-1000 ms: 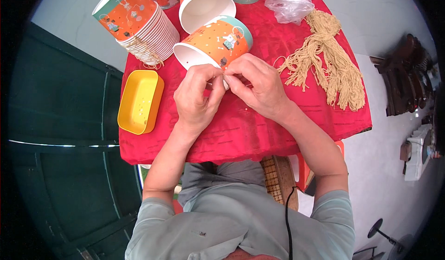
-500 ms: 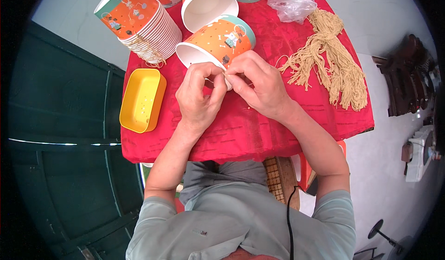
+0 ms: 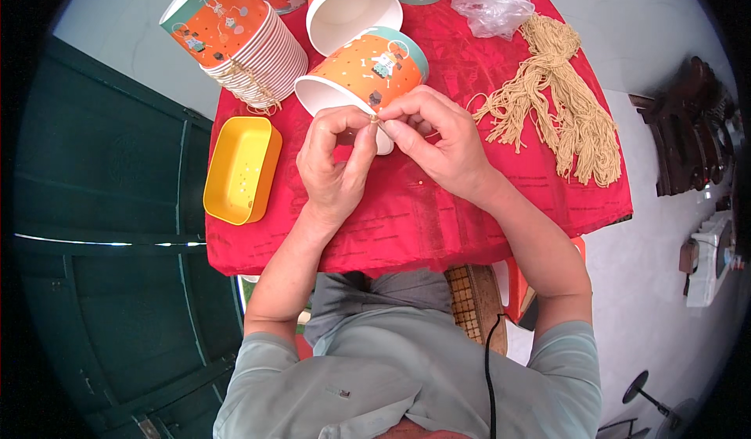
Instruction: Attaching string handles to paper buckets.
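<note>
An orange paper bucket (image 3: 356, 70) with a white rim and a green base band lies on its side, its mouth toward my left. At the near part of its rim, my left hand (image 3: 335, 154) and my right hand (image 3: 438, 138) meet, fingertips almost touching. Both are closed in a pinch on a thin tan string (image 3: 375, 118), which shows as a small twisted bit between them. My fingers hide most of the string, and whether it passes through the rim cannot be made out.
Nested buckets (image 3: 254, 56) lean at the far left, tan strings hanging from them. Another bucket (image 3: 356, 17) lies behind. A yellow box (image 3: 270, 173) holding tiny gold bits stands left. Right, a tan string bundle (image 3: 579, 126) lies on the red cloth (image 3: 438, 232) near a clear plastic bag (image 3: 493, 1).
The tan bit between my fingertips now shows more plainly. My left fingers have shifted slightly and the bucket has rolled or tilted a little; the rest stays put.
</note>
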A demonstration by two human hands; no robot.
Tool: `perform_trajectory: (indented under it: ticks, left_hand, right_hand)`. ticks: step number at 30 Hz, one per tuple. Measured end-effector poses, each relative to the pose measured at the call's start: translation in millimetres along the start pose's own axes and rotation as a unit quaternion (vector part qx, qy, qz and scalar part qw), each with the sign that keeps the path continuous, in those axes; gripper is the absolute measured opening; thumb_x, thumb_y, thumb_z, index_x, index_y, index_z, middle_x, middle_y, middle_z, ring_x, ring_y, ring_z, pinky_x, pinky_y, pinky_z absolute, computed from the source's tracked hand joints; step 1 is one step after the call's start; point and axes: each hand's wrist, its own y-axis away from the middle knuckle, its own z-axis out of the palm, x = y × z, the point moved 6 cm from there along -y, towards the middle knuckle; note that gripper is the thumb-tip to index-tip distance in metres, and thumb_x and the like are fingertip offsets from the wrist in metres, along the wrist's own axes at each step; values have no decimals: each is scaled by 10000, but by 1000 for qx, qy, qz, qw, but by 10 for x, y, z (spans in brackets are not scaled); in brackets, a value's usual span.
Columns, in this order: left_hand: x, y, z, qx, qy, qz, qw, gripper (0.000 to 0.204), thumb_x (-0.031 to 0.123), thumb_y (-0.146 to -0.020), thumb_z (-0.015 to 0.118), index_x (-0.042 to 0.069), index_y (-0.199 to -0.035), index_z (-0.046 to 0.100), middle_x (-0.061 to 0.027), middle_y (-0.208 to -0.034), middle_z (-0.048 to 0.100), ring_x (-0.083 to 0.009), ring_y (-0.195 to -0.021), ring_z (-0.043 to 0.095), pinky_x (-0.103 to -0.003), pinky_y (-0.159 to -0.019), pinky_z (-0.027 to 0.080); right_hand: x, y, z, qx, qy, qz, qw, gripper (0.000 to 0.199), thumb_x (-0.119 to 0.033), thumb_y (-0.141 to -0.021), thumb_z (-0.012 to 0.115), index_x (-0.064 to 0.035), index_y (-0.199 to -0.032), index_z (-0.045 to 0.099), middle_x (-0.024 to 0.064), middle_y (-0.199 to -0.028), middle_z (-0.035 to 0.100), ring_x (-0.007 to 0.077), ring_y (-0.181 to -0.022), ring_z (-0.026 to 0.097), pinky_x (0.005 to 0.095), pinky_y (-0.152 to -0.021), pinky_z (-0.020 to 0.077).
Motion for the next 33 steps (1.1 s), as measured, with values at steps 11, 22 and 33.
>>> perform_trajectory:
  ticks: [11,22,33]
  left_hand:
    - [119,-49,51,-34,-22,44,998,232,-87,-929,802,31,-1081,671,-97,-1062,740,-159,-848,744,-292,-697,614]
    - [140,-55,33,-7,-90,70,993,257,-89,-907,805,29,-1076,652,-105,-1034,730,-184,-800,739,-308,-673,615]
    - [132,-27,32,2,-78,75,994,261,-83,-929,818,25,-1100,653,-131,-1047,738,-211,-826,757,-320,-681,612]
  right_hand:
    - [-23,-5,-9,8,47,-30,998,185,1,-966,782,-47,-1133,717,59,-999,679,146,-796,730,315,-683,615]
    - [-89,-1,19,27,98,-82,991,160,-46,-974,805,-44,-1056,667,70,-961,681,186,-792,745,346,-680,620]
    - [39,28,42,2,-36,35,999,156,-108,-1008,803,-20,-1093,707,66,-1001,714,132,-825,755,285,-704,625]
